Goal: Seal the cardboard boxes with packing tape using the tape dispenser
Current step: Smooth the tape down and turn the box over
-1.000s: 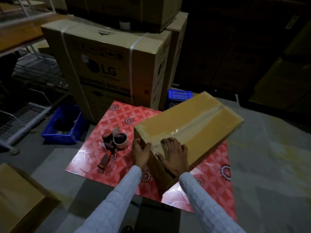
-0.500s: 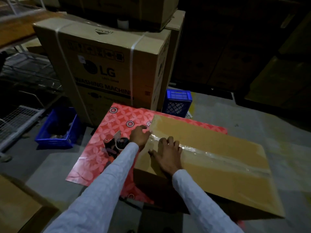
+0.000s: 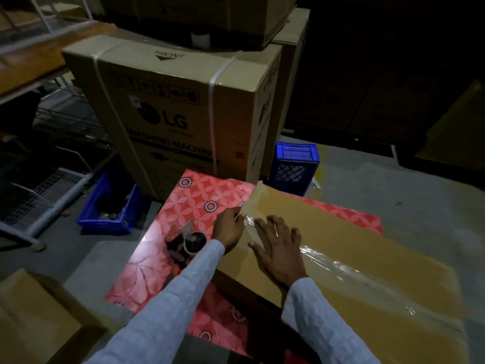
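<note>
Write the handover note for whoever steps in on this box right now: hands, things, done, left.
Left hand: at the near end of the cardboard box, fingers on the end of the tape strip at the box edge; whether it pinches the tape cannot be told.
Right hand: flat, fingers spread, pressing the tape down on the box top.
Tape dispenser: lying on the red patterned mat, left of the box, not in hand.
Done: a clear strip runs along the top seam.
Left: smooth down the tape end over the edge; other seams cannot be seen. Another box sits at lower left.
</note>
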Available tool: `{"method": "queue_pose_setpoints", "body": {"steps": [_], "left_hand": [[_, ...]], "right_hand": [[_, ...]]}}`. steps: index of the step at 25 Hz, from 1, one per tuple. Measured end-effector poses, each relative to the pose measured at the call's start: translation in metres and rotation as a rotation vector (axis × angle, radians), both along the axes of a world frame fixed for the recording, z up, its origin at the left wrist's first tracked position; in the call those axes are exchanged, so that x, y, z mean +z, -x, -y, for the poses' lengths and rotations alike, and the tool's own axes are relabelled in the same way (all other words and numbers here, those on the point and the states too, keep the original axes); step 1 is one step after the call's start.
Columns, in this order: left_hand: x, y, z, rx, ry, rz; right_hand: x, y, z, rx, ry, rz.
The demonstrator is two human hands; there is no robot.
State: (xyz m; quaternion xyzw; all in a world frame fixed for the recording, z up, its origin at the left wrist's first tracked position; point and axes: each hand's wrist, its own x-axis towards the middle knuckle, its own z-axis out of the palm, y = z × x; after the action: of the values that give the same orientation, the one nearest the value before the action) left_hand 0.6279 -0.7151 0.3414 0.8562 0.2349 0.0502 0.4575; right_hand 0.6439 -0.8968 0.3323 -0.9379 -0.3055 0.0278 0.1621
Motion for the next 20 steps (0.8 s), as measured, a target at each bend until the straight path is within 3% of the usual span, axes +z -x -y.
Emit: {"method": "queue_pose_setpoints", "body": {"steps": [7,20], "left_hand": [[0.013,-0.070,-0.033,-0.059,0.025,-0.040],[-0.003,-0.054,-0.067,-0.228,0.143,-0.069]], "right_hand": [[-0.006,-0.042,-0.049,-0.153,-0.045,-0.039],[-0.005,-0.017,-0.061,-0.209,-0.008,-0.053]]}}
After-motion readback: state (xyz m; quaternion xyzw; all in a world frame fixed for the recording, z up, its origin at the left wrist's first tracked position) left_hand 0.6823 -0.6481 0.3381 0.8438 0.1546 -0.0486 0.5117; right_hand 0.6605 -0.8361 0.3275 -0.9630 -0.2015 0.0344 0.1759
